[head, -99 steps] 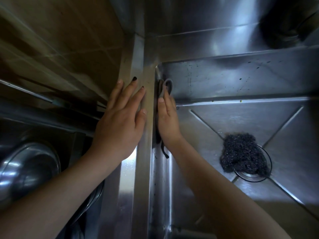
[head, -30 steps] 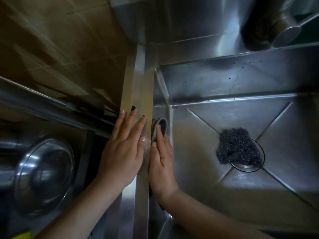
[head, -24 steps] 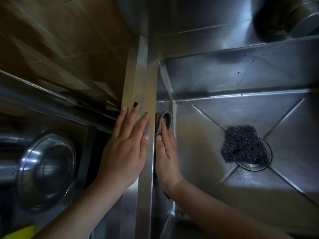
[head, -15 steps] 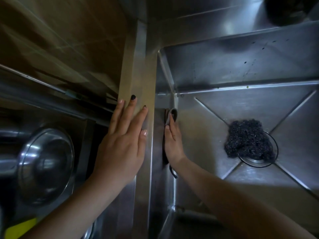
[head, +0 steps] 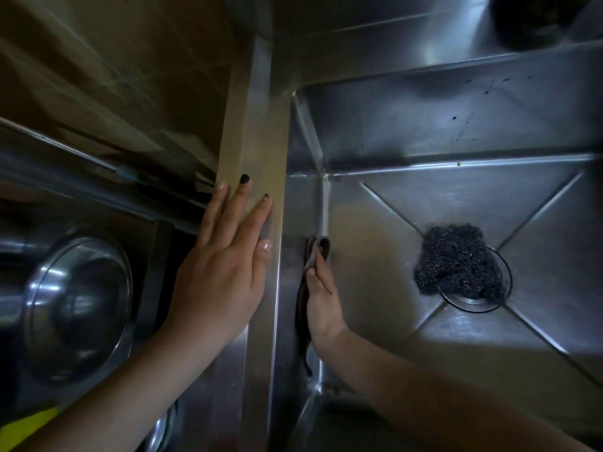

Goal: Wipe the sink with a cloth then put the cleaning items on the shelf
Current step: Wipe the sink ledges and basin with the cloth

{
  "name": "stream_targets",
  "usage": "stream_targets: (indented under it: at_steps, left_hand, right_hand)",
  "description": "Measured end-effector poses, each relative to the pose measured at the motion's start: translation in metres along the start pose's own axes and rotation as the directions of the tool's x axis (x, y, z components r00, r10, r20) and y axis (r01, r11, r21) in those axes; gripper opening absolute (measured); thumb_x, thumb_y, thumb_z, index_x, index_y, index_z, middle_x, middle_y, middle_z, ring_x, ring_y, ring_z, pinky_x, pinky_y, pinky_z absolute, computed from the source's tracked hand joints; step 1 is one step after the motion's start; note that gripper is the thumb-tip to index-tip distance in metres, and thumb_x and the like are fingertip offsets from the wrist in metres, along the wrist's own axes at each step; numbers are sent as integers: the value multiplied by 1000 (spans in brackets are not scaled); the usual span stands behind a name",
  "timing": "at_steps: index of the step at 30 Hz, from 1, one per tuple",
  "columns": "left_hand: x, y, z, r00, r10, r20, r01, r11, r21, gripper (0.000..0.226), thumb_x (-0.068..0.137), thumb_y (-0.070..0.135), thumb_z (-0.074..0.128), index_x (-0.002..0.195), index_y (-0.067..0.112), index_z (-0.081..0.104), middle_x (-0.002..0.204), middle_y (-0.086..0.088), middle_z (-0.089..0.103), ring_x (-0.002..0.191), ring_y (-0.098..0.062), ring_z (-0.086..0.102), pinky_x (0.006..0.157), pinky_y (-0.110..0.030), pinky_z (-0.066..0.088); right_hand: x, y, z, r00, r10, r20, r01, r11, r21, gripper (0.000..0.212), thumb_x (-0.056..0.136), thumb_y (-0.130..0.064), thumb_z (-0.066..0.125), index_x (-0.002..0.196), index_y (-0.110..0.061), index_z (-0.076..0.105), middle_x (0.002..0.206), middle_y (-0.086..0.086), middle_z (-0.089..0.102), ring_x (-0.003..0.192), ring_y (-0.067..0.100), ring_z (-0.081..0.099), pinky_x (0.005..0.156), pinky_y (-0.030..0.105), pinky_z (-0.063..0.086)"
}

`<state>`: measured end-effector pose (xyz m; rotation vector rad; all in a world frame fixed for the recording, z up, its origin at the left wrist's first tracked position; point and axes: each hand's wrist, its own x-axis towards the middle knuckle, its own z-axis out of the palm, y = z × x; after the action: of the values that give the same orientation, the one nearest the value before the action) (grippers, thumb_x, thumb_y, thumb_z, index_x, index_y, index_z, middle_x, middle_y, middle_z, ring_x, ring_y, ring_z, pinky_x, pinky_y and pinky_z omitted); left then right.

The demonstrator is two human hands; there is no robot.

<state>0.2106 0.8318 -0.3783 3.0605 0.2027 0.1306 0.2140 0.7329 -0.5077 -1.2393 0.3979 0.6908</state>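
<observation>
There's the left hand (head: 225, 282), flat, fingers straight, on the sink rim (head: 261, 125). Just right, the right hand (head: 321, 298) presses the cloth (head: 313, 252) flat-fingered against the inner wall, its length running toward the far corner. The scourer (head: 456, 265) sits on the drain (head: 473, 303).

Sink (head: 424, 132) floor mostly free — scrubber (head: 456, 261) sits over drain (head: 473, 301).

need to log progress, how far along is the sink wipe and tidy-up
Done: nothing clearly finished; dark specks show on the back wall of the stainless steel sink. In hand: the right hand presses a grey folded cloth flat against the left wall, the left hand resting on the rim. Left: the remaining walls, then shelving the cloth and the dark wire scourer lying over the drain.
</observation>
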Motion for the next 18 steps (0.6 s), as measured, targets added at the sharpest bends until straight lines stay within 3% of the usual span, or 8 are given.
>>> stream_targets:
  at_steps: [2,4,10,15,18]
  left_hand:
    - [0,0,0,1000,-10,5,10,1000,-2,49,94,29,28,138,10,40,149,-13,31,140,-27,17,115,-25,5]
    - [-1,1,0,1000,-21,12,21,1000,8,49,94,29,27,138,10,39,149,-12,30,141,-27,16,115,-25,4]
    - [-2,2,-1,999,-24,27,23,1000,14,50,95,31,25,139,10,38,150,-11,29,141,-25,15,115,-26,4]
    - [-1,3,-1,999,-32,3,32,999,-7,50,95,30,26,138,10,41,150,-11,30,141,-24,15,114,-24,4]
    - [0,3,0,999,-32,-10,31,999,-25,49,94,29,27,137,10,42,149,-11,31,140,-25,16,114,-25,6]
  right_hand:
    - [-22,-16,2,998,29,63,-31,999,24,43,99,-7,36,139,-23,40,144,-9,37,134,7,32,110,16,23]
    - [-41,-28,3,989,21,148,-23,1000,14,43,100,-13,35,139,-30,38,147,-9,35,136,7,31,116,28,20]
    - [-64,-68,17,936,-238,259,257,965,-43,40,93,-31,33,125,-55,30,151,-16,27,137,-6,20,118,28,14]
    - [-48,-66,21,930,-268,252,302,947,-106,41,95,-32,32,125,-58,24,154,-14,19,142,0,10,120,35,9]
    - [-30,-61,20,931,-284,227,321,936,-145,43,100,-24,32,135,-48,23,155,-10,18,142,1,11,119,32,8]
